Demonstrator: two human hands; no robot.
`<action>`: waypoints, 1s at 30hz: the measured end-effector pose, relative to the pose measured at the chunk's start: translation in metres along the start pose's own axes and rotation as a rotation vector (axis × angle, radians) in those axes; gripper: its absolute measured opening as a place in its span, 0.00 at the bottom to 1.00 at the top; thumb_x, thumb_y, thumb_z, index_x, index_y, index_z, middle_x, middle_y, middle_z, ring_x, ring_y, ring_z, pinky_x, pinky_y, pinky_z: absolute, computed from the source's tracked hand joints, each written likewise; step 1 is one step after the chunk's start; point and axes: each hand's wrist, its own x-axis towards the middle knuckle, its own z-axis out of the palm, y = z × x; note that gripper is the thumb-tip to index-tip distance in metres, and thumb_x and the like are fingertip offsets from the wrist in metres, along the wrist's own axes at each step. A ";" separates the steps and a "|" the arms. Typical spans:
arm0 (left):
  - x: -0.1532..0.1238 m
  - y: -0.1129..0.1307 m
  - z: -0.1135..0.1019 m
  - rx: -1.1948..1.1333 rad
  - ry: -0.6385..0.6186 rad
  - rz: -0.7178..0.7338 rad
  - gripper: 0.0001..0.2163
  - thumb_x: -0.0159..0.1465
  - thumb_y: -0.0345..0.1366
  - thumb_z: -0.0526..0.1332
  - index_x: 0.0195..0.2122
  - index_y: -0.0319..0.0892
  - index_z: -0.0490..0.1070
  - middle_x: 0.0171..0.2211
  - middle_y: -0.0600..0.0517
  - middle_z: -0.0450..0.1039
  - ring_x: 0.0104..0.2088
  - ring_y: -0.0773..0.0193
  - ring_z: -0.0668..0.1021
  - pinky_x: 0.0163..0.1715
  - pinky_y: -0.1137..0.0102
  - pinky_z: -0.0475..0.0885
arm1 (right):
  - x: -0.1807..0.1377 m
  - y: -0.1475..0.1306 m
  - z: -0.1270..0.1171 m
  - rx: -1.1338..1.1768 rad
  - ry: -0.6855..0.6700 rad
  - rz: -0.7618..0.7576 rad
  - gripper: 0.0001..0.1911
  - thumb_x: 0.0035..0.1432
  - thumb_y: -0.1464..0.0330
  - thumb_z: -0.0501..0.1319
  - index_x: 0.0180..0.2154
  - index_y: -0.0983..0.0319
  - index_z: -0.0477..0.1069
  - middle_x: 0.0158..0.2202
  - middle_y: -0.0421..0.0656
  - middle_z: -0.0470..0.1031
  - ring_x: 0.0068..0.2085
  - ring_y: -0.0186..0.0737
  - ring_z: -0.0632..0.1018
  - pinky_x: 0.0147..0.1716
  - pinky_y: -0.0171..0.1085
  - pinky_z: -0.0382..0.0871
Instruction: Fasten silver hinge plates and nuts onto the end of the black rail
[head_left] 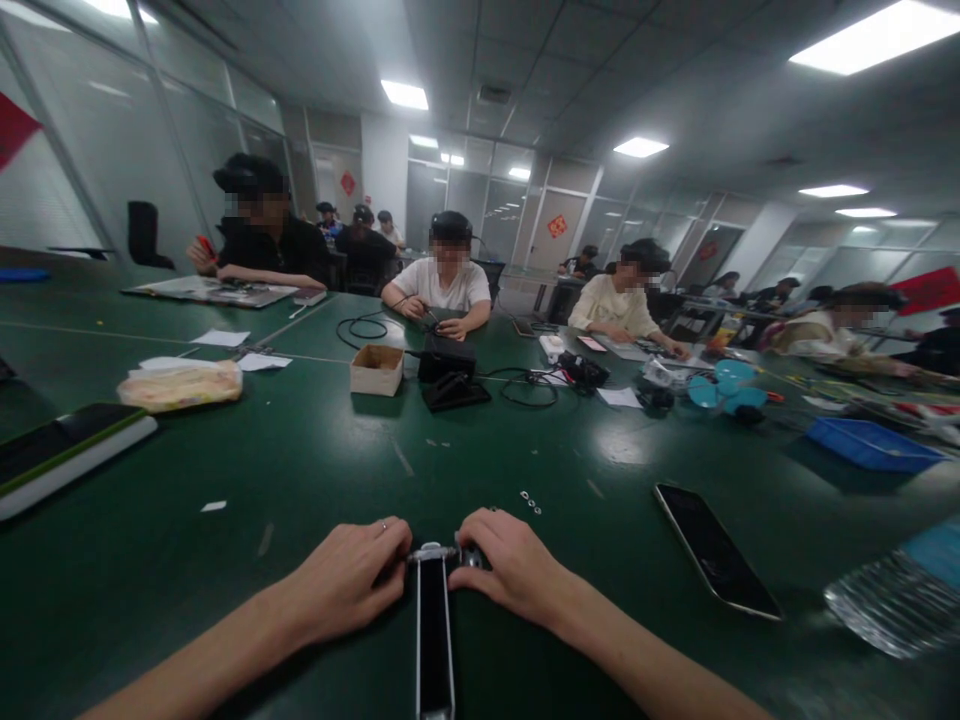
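A long, narrow black device with a silver frame lies on the green table, pointing away from me. My left hand curls round its far left corner, fingers closed against it. My right hand grips the far right corner, fingertips pinched at a small metal part on the top edge. Two tiny silver rings or washers lie just beyond my right hand.
A black phone lies face up to the right, a plastic water bottle further right. A dark tablet sits at left. A cardboard box, cables, a blue tray and several seated people fill the far side.
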 end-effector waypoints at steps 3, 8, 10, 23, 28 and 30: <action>-0.001 0.000 0.001 -0.001 0.018 0.010 0.06 0.62 0.33 0.49 0.35 0.42 0.64 0.30 0.51 0.71 0.26 0.64 0.72 0.25 0.72 0.61 | 0.001 -0.001 0.000 -0.111 0.016 -0.127 0.17 0.59 0.56 0.61 0.38 0.65 0.68 0.36 0.46 0.75 0.36 0.41 0.75 0.35 0.38 0.68; 0.000 0.000 0.000 0.005 0.014 0.014 0.06 0.62 0.32 0.48 0.35 0.42 0.64 0.30 0.51 0.71 0.26 0.64 0.73 0.25 0.71 0.62 | 0.001 -0.001 0.000 -0.118 0.044 -0.185 0.14 0.63 0.59 0.57 0.37 0.65 0.68 0.34 0.45 0.75 0.35 0.40 0.76 0.34 0.38 0.67; 0.000 0.000 -0.001 0.006 0.010 0.008 0.06 0.62 0.32 0.48 0.35 0.42 0.64 0.30 0.51 0.71 0.26 0.63 0.73 0.25 0.71 0.62 | 0.001 -0.001 -0.005 -0.092 0.025 -0.184 0.11 0.63 0.62 0.58 0.37 0.65 0.68 0.34 0.45 0.75 0.35 0.39 0.75 0.34 0.38 0.66; 0.001 -0.008 -0.004 -0.039 -0.023 0.017 0.08 0.63 0.35 0.50 0.38 0.41 0.67 0.30 0.51 0.71 0.26 0.64 0.73 0.26 0.72 0.63 | -0.006 0.031 -0.027 0.015 0.128 -0.045 0.05 0.62 0.69 0.56 0.38 0.63 0.69 0.37 0.45 0.74 0.39 0.40 0.74 0.39 0.40 0.66; -0.002 -0.018 -0.009 -0.011 0.016 0.055 0.10 0.65 0.38 0.50 0.37 0.41 0.68 0.29 0.52 0.70 0.26 0.65 0.72 0.26 0.72 0.62 | -0.015 0.064 -0.051 -0.200 0.061 0.151 0.09 0.61 0.70 0.56 0.42 0.65 0.69 0.42 0.49 0.73 0.43 0.44 0.73 0.42 0.44 0.67; -0.002 -0.022 -0.012 0.004 0.058 0.064 0.11 0.65 0.40 0.50 0.36 0.41 0.68 0.28 0.52 0.69 0.25 0.65 0.72 0.25 0.72 0.62 | -0.017 0.068 -0.055 -0.234 -0.019 0.186 0.10 0.61 0.68 0.57 0.44 0.64 0.70 0.43 0.49 0.72 0.44 0.44 0.72 0.42 0.44 0.67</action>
